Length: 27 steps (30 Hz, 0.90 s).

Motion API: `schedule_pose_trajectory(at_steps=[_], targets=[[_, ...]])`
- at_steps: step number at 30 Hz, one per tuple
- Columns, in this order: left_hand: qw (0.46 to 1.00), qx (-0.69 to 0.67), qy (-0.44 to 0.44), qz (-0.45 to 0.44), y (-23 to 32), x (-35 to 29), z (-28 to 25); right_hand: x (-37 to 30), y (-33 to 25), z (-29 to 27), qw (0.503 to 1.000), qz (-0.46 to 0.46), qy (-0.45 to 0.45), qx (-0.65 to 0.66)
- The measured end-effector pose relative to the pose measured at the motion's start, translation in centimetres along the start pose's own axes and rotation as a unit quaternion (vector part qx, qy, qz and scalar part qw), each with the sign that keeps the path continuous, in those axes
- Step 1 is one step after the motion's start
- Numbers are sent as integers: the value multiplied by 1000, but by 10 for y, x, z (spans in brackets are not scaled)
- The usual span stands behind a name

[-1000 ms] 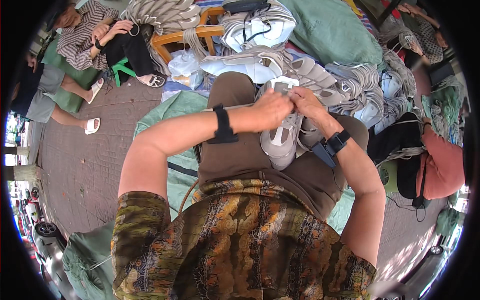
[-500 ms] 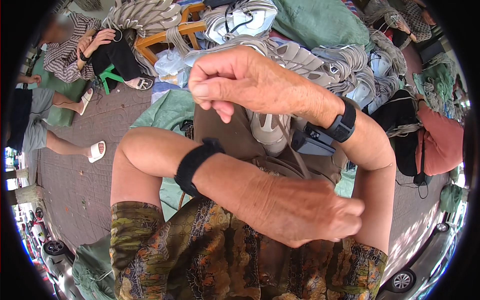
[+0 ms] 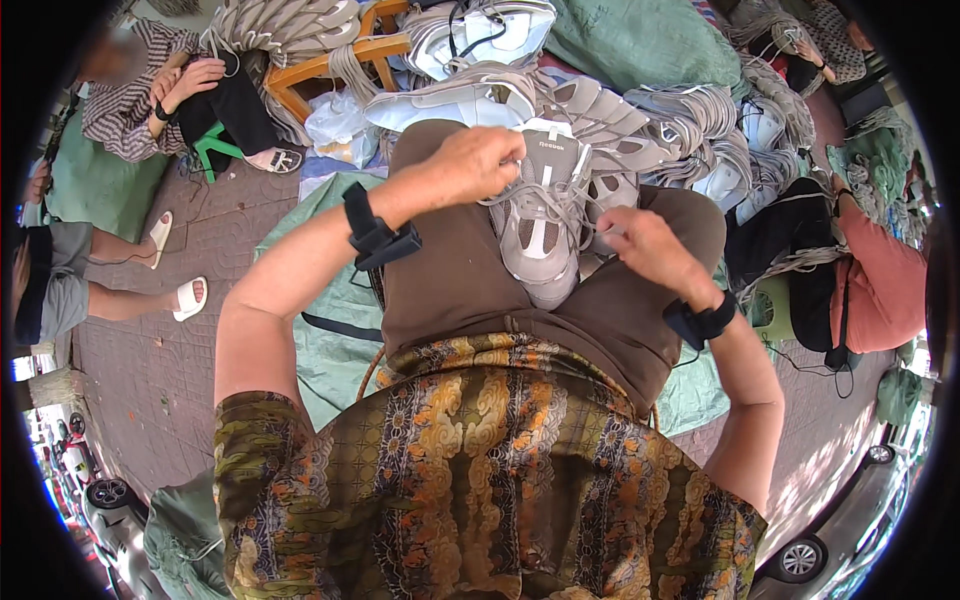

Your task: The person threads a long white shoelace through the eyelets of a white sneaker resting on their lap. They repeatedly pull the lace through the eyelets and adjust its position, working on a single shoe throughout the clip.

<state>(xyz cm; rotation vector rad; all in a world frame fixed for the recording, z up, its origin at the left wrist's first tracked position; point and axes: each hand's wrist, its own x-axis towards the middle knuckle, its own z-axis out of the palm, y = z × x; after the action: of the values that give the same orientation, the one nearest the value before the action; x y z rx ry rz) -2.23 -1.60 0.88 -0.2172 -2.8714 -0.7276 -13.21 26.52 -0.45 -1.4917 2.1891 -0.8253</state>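
A grey-beige sneaker upper (image 3: 541,235) with a pale tongue sits between my knees, toe toward me. Grey shoelaces (image 3: 568,203) cross it in loose loops. My left hand (image 3: 478,166) is closed at the upper's left side, by the tongue, with a lace at its fingertips. At the right side my right hand (image 3: 648,248) pinches with thumb and fingers beside the lace loops. The exact grip of both hands is partly hidden by the fingers. Each wrist wears a black strap with a small box.
Stacked grey shoe uppers (image 3: 680,125) lie just beyond my knees. A wooden stool (image 3: 340,65) stands far left, near a clear plastic bag (image 3: 343,128). Green sacking (image 3: 335,350) spreads under me. Other people sit on both sides; a person in white slippers (image 3: 191,298) is at left.
My arms were crossed, with a lace stretched from the shoe toward my left hand. They have uncrossed, and both hands are now down beside the shoe's laces. The person at left has shifted their feet.
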Motion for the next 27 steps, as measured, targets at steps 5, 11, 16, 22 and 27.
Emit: schedule_pose_trajectory(at_steps=[5, 11, 16, 22, 27], targets=[[999, 12, -51, -13, 19, 2, 20, 13, -30, 15, 998, 48, 41, -12], [998, 41, -38, 21, 8, 11, 41, 33, -14, 46, 988, 77, 15, -130], [999, 13, -29, 10, 3, 18, 28, 31, -8, 44, 993, 98, 65, 4], [991, 127, -38, -28, -13, 27, 5, 9, -4, 33, 983, 105, -26, 149], [974, 210, -24, -79, -32, 15, -37, 10, -3, 26, 992, 109, 56, 15]])
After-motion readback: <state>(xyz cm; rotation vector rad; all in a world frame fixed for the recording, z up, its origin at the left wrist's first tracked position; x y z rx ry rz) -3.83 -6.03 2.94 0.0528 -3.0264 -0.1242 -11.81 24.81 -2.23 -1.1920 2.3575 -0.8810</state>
